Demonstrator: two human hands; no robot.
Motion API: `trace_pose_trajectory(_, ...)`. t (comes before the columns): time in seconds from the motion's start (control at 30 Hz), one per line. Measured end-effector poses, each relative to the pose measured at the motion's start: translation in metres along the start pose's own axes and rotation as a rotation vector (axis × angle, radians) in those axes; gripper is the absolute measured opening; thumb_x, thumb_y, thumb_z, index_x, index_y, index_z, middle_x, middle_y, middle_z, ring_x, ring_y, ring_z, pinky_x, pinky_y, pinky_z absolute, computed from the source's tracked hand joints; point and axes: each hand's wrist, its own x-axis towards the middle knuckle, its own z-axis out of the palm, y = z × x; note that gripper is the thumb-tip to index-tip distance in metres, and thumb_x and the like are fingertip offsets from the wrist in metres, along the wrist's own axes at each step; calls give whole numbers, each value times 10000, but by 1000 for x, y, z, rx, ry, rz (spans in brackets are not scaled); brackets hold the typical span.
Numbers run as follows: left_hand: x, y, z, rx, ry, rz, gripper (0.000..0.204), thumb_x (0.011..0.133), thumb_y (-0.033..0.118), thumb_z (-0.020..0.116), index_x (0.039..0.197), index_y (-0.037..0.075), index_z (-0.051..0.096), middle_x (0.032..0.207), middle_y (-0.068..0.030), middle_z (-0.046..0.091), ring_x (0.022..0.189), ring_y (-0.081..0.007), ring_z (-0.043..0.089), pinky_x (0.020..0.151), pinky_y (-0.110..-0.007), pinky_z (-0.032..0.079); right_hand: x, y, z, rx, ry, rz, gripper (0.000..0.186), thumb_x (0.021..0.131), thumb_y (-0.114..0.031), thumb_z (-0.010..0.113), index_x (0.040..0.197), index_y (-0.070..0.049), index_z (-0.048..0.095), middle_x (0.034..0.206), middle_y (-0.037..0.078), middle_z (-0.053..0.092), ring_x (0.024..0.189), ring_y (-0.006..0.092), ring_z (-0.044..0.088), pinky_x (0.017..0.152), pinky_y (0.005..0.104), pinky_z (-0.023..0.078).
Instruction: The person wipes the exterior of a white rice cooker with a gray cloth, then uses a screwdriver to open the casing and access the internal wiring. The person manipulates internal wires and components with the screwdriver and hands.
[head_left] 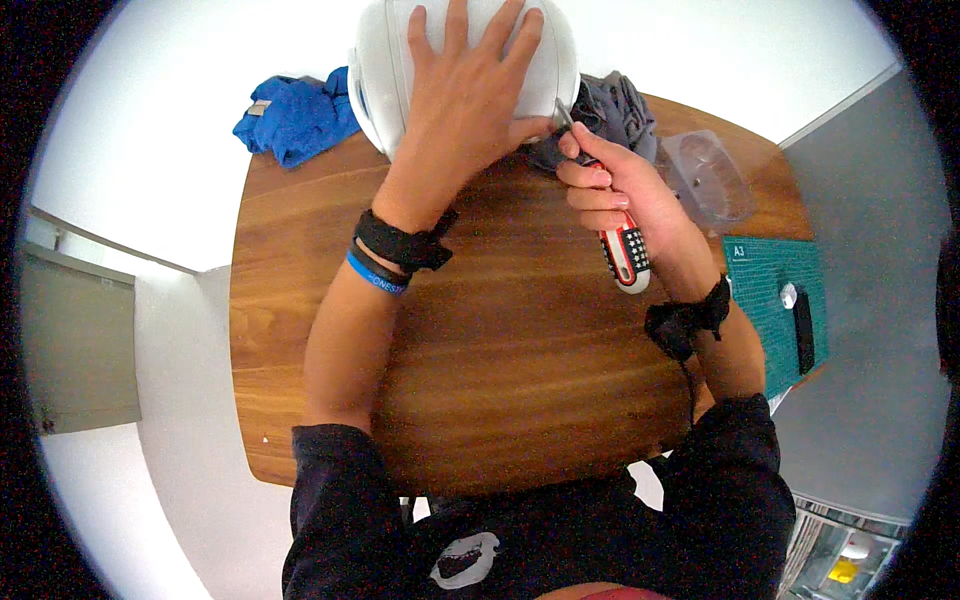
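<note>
Pressure from the wide-spread left hand (462, 95) should steady the white padded object (545, 78) beneath it; the right hand (630, 185) grips the star-patterned tool (626, 255), tip near the left thumb (530, 128). I'd angle it shallow, away from that thumb.

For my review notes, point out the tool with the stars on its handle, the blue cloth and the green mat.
Tool (624, 243): head view, on the star-patterned handle.
Blue cloth (303, 120): head view, on the middle of its folds.
Green mat (762, 305): head view, on a bare part of its surface.
</note>
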Motion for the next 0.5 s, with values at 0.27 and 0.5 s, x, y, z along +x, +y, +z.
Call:
trace_pose_trajectory(0.27, 0, -2, -2, -44, 2, -13, 1061, 774, 446, 936, 1620, 56, 427, 1668, -171, 433, 1563, -491, 316, 1281, -703, 183, -2, 0, 6, -222, 130, -59, 319, 1171, -459, 488, 1044, -178, 573, 705, -82, 420, 487, 35, 321, 422, 230, 275)
trace_pose_trajectory(0.5, 1, -3, 4, -35, -19, -25, 1075, 788, 492, 928, 1635, 67, 422, 1700, -163, 406, 1589, -478, 290, 1304, -688, 158, -4, 2, 8, -277, 215, -72, 322, 1167, -462, 499, 1026, -180, 565, 718, -79, 438, 494, 42, 336, 432, 235, 297)
